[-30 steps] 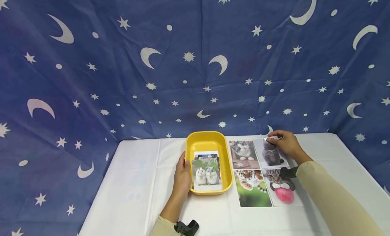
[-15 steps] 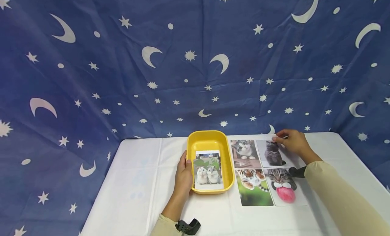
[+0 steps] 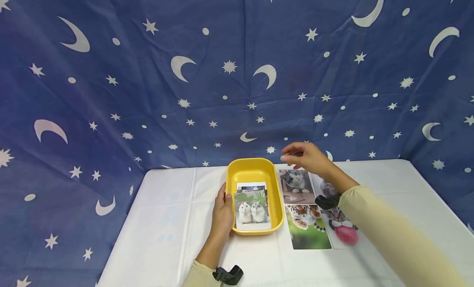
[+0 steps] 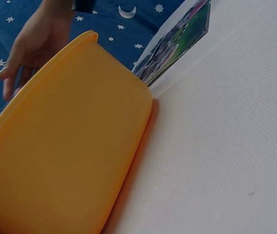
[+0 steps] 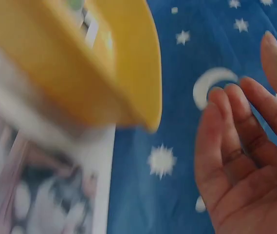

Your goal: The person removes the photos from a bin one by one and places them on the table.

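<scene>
My left hand (image 3: 223, 213) grips the left side of a yellow plastic tray (image 3: 275, 215), thumb over the rim. Photo cards lie in the tray, the top one a card of two hamsters (image 3: 252, 213). My right hand (image 3: 305, 157), holding nothing, is above the table's back edge, right of the tray; its fingers are loosely bent in the right wrist view. Below it lies a grey-and-white kitten card (image 3: 296, 186). Beside that are a tiger cub card (image 3: 307, 233), a tabby cat card with a pink ball (image 3: 344, 233) and a grey cat card (image 3: 327, 188), partly hidden by my right arm.
A white cloth (image 3: 166, 221) covers the table. Behind its back edge hangs a blue curtain (image 3: 211, 89) with white moons and stars. Each wrist wears a black band, the left band (image 3: 228, 275) close to the table's front.
My right hand has left the grey cat card at the back right and moved left, up over the kitten card towards the tray. The left hand and tray have stayed put.
</scene>
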